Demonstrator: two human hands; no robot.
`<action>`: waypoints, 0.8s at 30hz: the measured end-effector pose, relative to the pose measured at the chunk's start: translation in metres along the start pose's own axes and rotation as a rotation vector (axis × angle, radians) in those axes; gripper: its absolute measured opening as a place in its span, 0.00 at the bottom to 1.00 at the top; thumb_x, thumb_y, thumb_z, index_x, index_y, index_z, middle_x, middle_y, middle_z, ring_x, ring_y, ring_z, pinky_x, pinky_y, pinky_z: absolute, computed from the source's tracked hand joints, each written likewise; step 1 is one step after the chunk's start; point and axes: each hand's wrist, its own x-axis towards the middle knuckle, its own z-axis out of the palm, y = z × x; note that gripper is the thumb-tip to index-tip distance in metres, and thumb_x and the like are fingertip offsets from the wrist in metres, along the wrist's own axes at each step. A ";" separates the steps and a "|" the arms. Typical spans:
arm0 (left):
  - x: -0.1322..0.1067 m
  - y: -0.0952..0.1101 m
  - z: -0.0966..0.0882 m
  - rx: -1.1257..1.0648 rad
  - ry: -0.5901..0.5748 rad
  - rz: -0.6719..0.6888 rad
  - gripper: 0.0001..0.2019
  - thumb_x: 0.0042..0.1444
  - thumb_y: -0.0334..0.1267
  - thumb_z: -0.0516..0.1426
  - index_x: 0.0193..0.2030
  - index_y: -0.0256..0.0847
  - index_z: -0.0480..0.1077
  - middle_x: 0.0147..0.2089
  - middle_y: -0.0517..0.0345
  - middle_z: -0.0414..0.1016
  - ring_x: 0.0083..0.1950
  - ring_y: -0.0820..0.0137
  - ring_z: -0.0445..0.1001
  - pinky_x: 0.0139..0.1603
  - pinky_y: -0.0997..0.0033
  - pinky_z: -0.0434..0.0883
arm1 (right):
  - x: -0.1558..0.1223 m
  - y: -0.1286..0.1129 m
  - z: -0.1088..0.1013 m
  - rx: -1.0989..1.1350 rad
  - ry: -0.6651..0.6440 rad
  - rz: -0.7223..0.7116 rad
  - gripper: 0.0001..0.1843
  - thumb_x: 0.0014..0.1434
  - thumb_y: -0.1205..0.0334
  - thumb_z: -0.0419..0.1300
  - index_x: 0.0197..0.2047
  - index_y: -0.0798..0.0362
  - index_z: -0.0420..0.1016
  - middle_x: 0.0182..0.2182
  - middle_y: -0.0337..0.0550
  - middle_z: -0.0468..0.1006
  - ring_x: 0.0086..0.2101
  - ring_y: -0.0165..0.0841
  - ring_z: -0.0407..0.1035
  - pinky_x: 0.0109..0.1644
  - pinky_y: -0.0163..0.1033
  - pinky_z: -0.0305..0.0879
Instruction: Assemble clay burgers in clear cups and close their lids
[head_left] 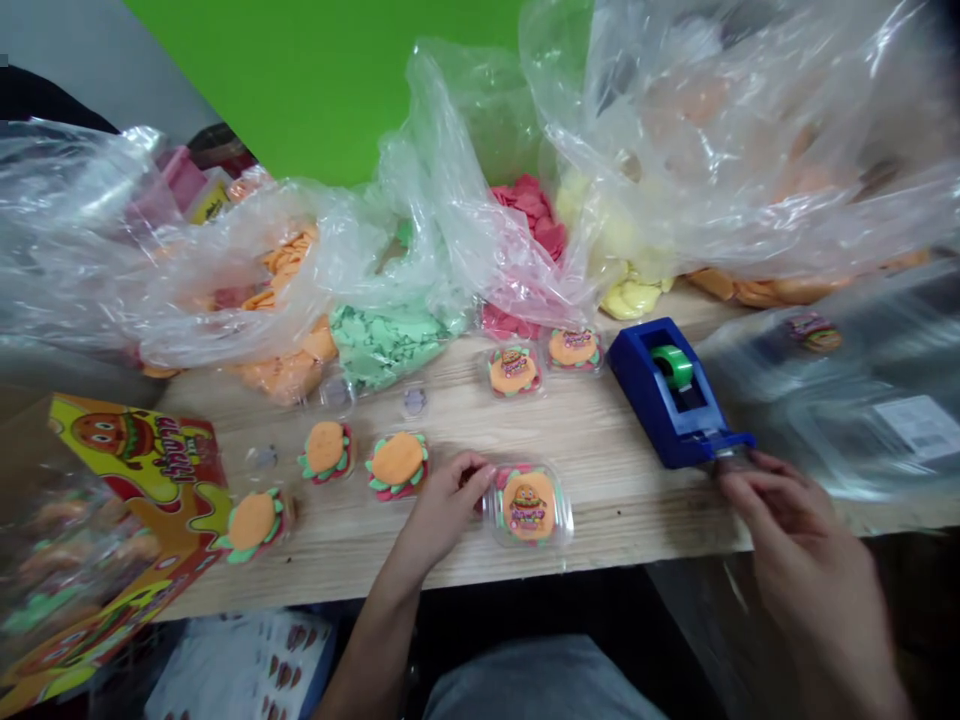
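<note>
I'm watching my left hand [442, 505] resting half-curled on the wooden surface [622, 505], its fingers [478, 473] touching the left edge of a clear plastic tray [529, 507]. I can't tell whether those fingers are clenching the tray or only pressing against it. The tray is sitting near the surface's front edge with a burger-shaped dough piece inside and a round burger label on top. It looks almost square, so I'm not reading a clear long axis.

My right hand [795, 540] is blurred and hovering at the front end of a blue tape dispenser [667, 395], with its fingers [757, 475] drawn together and touching or almost touching the dispenser's cutter. I can't tell whether they're pinching a strip of tape. The dispenser is lying on the surface with its long axis running diagonally, its cutter end pointing toward my right hand, and it's carrying a roll of green tape [673, 365].

Left of the tray, three unlidded burger-shaped dough pieces [397, 465] are sitting in a row, while two labelled trays [544, 360] are standing further back. Behind them, clear plastic bags [480, 180] are holding green, red, yellow and orange dough. A printed burger box [142, 465] is lying at the surface's left end.
</note>
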 end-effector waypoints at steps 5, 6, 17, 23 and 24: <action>-0.014 0.013 0.006 -0.124 0.050 0.084 0.08 0.56 0.40 0.53 0.30 0.39 0.64 0.38 0.56 0.71 0.44 0.68 0.68 0.46 0.69 0.65 | 0.003 0.012 0.005 -0.137 0.053 0.058 0.10 0.50 0.54 0.59 0.29 0.52 0.69 0.37 0.49 0.70 0.42 0.45 0.64 0.49 0.52 0.57; -0.017 0.016 0.006 -0.196 0.068 0.074 0.08 0.56 0.41 0.53 0.31 0.39 0.64 0.35 0.58 0.70 0.42 0.69 0.68 0.44 0.69 0.66 | -0.001 0.007 0.004 -0.124 0.021 0.066 0.10 0.52 0.53 0.58 0.30 0.52 0.69 0.34 0.47 0.71 0.39 0.43 0.66 0.46 0.49 0.60; -0.042 0.052 0.002 -0.671 0.229 0.091 0.08 0.51 0.41 0.58 0.31 0.38 0.66 0.26 0.66 0.64 0.26 0.80 0.64 0.27 0.82 0.66 | -0.080 -0.106 0.024 0.431 -0.668 0.046 0.10 0.56 0.58 0.56 0.25 0.51 0.66 0.18 0.34 0.66 0.20 0.25 0.60 0.23 0.28 0.58; -0.049 0.055 0.001 -0.687 0.206 0.077 0.07 0.53 0.40 0.57 0.30 0.39 0.66 0.26 0.64 0.63 0.27 0.78 0.64 0.28 0.80 0.68 | -0.075 -0.111 0.032 0.430 -0.763 0.051 0.10 0.57 0.57 0.54 0.26 0.51 0.64 0.19 0.33 0.62 0.21 0.25 0.57 0.24 0.29 0.58; -0.048 0.054 0.000 -0.698 0.185 0.040 0.06 0.53 0.40 0.56 0.30 0.39 0.66 0.26 0.64 0.63 0.26 0.78 0.64 0.27 0.80 0.67 | -0.073 -0.112 0.030 0.419 -0.807 0.020 0.09 0.58 0.58 0.54 0.28 0.51 0.65 0.21 0.34 0.65 0.22 0.26 0.59 0.25 0.29 0.59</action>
